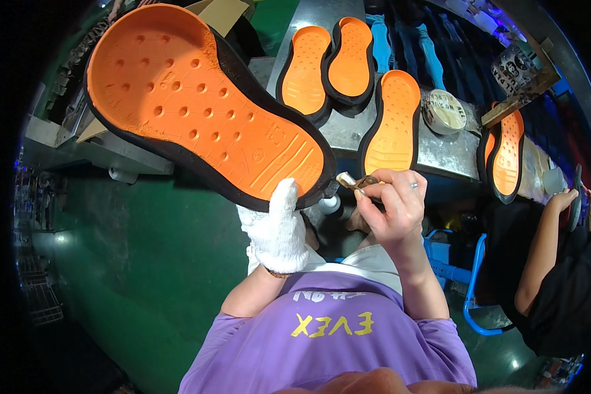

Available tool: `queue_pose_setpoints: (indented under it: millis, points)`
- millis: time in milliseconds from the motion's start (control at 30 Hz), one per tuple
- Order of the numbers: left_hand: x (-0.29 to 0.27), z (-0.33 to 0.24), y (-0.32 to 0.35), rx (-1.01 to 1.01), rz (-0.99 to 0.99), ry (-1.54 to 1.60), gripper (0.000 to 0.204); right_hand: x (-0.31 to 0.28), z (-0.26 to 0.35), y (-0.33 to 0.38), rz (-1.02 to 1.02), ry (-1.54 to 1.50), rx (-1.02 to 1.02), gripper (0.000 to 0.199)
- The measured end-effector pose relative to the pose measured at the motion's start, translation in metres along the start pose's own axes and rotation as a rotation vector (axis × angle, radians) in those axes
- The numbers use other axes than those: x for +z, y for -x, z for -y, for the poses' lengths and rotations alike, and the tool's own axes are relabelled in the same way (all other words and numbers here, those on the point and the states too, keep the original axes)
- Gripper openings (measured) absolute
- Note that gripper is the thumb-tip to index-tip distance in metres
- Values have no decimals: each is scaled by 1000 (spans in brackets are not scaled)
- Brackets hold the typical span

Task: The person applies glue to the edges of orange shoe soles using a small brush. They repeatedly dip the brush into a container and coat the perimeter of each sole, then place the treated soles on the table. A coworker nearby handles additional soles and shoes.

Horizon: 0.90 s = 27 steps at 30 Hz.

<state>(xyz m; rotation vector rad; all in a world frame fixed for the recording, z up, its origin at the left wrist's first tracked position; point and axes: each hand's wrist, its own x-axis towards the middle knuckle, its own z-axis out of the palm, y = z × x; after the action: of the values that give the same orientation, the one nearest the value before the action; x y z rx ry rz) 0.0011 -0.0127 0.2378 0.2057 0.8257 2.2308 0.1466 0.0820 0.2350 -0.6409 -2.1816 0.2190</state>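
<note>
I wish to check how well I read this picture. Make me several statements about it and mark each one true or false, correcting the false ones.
1. The left hand, in a white glove, holds an orange and black sole. True.
2. The right hand holds a small tool with a pale tip near the edge of this sole. True.
3. The right hand also wears a glove. False: it is bare, with a ring.
4. On the bench, a round tub is to the right of three soles. True.
5. These three soles are blue on top. False: they are orange.
6. Nobody else is in view. False: a co-worker in black is at the right.
</note>
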Motion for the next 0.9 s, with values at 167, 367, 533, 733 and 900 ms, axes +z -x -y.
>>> queue_pose_setpoints:
  millis: [167, 367, 533, 733, 900]
  points:
    - [0, 1, 1, -16, -2, 13, 47, -6, 0, 1, -29, -18, -15, 18]
    - [1, 1, 1, 87, 60, -106, 45, -5, 3, 0, 62, 63, -115, 17]
    - [-5, 5, 1, 57, 6, -94, 44, -7, 12, 5, 149, 16, -111, 15]
    - [-11, 2, -1, 70, -12, -223, 44, -16, 17, 1, 109, 55, -149, 14]
    - [-1, 0, 6, -28, 1, -27, 48, -10, 5, 5, 102, 151, -229, 15]
